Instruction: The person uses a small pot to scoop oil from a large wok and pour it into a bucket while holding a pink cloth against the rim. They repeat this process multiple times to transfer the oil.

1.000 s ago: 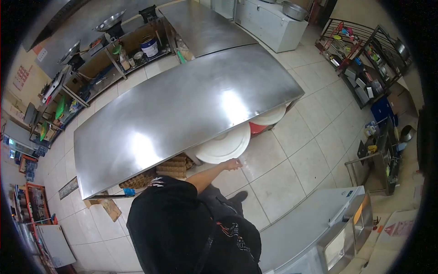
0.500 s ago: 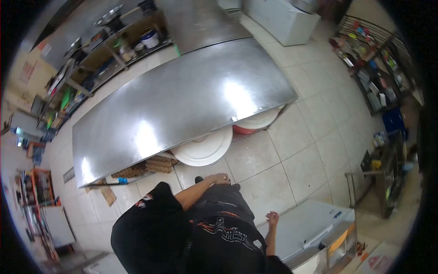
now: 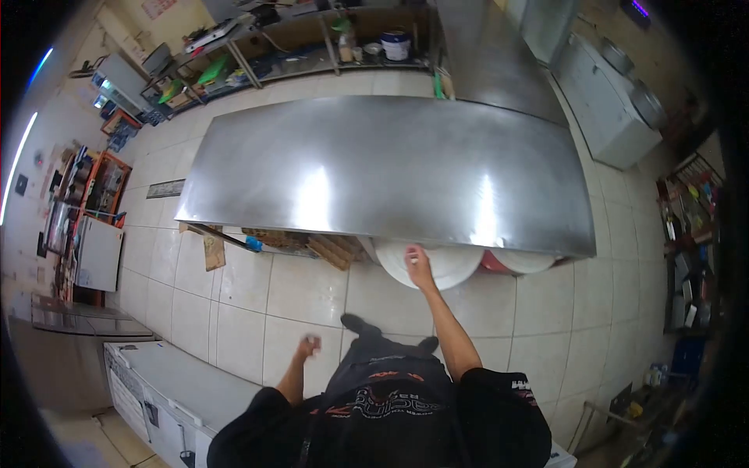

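Note:
My right hand (image 3: 417, 264) reaches forward at the near edge of a steel table (image 3: 390, 171). It overlaps a large round white lid (image 3: 456, 269) under that edge, and no object shows in its loosely curled, parted fingers. My left hand (image 3: 310, 345) hangs lower, out over the tiled floor, smeared by motion. Nothing shows held in it, but its fingers are too blurred to read. Beside the white lid, brown ridged trays (image 3: 331, 249) sit under the table, and a second round lid over a red rim (image 3: 495, 264) lies to the right.
Behind me at left stands a white chest freezer (image 3: 179, 382); another white chest (image 3: 605, 101) is at the back right. A long work counter (image 3: 304, 74) with a white bucket (image 3: 395, 45) runs along the back. Cluttered shelves (image 3: 690, 242) line the right, and flat cardboard (image 3: 214, 251) lies on the floor.
My view has turned left, so the table has shifted right and sits straighter ahead. My right hand has swung forward to the table edge, while my left has drawn back beside my body.

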Demonstrator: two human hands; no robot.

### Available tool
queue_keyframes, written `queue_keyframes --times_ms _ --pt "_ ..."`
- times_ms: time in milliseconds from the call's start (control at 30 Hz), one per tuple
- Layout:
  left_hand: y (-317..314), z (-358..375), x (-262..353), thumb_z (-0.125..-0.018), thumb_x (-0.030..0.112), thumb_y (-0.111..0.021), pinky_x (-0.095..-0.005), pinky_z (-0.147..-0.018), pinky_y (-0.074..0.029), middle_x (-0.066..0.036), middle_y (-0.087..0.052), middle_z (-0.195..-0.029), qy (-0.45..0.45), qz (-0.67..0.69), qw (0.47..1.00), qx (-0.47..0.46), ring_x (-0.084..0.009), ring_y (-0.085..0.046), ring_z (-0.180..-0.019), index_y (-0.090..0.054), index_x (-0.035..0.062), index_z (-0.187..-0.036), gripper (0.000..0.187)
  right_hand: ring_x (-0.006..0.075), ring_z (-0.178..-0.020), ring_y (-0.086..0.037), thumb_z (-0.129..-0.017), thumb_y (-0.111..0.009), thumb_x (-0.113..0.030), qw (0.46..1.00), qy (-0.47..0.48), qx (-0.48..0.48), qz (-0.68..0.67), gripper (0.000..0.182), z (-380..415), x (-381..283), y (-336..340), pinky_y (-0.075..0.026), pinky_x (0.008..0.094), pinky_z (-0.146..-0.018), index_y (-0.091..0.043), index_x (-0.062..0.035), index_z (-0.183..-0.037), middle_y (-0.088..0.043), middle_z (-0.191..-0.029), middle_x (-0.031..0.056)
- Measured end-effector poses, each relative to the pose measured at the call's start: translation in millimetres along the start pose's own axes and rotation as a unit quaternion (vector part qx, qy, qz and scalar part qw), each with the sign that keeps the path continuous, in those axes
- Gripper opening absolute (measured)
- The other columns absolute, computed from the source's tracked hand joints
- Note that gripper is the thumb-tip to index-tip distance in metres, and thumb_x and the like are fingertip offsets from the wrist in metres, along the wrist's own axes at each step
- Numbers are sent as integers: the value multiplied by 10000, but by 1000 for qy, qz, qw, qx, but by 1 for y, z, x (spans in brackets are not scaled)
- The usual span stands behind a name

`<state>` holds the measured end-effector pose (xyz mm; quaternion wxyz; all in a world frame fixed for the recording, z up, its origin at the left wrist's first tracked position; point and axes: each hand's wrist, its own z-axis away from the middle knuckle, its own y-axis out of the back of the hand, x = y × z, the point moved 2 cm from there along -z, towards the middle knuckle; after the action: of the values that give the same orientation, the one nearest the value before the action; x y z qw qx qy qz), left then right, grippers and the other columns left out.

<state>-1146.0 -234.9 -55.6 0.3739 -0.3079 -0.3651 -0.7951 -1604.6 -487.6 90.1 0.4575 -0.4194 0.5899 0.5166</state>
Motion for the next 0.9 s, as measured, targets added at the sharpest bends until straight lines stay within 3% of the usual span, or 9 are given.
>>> queue_keyframes --times_ms 33,67,167,200,267,567,667,833,900 --pt "6 30 -10 -670 295 -758 -526 -713 -481 -64 -650 -1026 13 122 988 -98 -253 -607 -939 -601 171 -1057 437 175 -847 -595 -836 -599 -71 1000 12 -5 -2 224 -17 -30 -38 -493 301 -729 -554 -65 -1056 -604 -950 76" --pt "12 60 -44 -727 409 -723 -493 -749 -484 -65 -622 -1105 326 333 868 -173 -239 -588 -975 -588 196 -1088 440 210 -930 -575 -832 -601 -93 995 78 -45 39 267 -29 -57 -81 -469 357 -797 -541 -63 -1091 -586 -1026 92" --pt "25 118 -109 -827 480 -621 -484 -823 -468 -112 -577 -1181 490 296 805 -158 -254 -556 -1034 -487 174 -1245 534 301 -1109 -481 -824 -609 -150 971 151 -71 171 374 -32 -92 -202 -383 472 -925 -503 -55 -1170 -507 -1192 144" --pt "86 185 8 -856 459 -581 -485 -860 -452 -114 -568 -1198 176 116 974 -86 -270 -542 -1068 -454 175 -1293 536 356 -1206 -407 -820 -615 -184 949 152 -54 269 438 -28 -88 -234 -321 531 -985 -477 -50 -1214 -447 -1281 181" --pt "104 152 -133 -886 435 -523 -501 -871 -445 -126 -559 -1206 358 399 844 -17 -289 -547 -1068 -408 156 -1338 543 441 -1313 -253 -762 -641 -185 923 166 -31 347 444 -16 -79 -291 -278 550 -1013 -511 -44 -1162 -317 -1401 240" --pt "437 176 -222 -908 433 -494 -495 -823 -474 -144 -599 -1103 106 552 712 421 -271 -581 -1026 -413 94 -1270 503 402 -1268 -384 -738 -639 -369 796 -162 -233 535 578 -9 34 -471 -380 423 -1008 -539 12 -1161 -421 -1360 229" --pt "509 188 -282 -886 461 -516 -486 -835 -469 -147 -581 -1130 93 564 677 463 -270 -566 -1056 -421 109 -1277 534 322 -918 -584 -775 -606 -291 658 -167 -541 497 320 -23 136 -554 -468 387 -792 -636 -3 -910 -612 -991 212" --pt "538 206 -388 -882 400 -523 -478 -718 -493 -114 -622 -1035 315 540 694 356 -249 -607 -888 -484 139 -1144 372 292 -760 -576 -750 -599 -187 754 -167 -634 -25 187 -37 177 -807 -441 431 -734 -653 -42 -856 -606 -884 227" --pt "540 237 -419 -860 405 -537 -511 -756 -469 -129 -616 -1060 286 478 770 310 -273 -593 -917 -453 141 -1281 504 281 -676 -552 -797 -563 -183 642 -121 -653 383 189 -49 144 -985 -439 418 -674 -624 -15 -736 -590 -731 173"
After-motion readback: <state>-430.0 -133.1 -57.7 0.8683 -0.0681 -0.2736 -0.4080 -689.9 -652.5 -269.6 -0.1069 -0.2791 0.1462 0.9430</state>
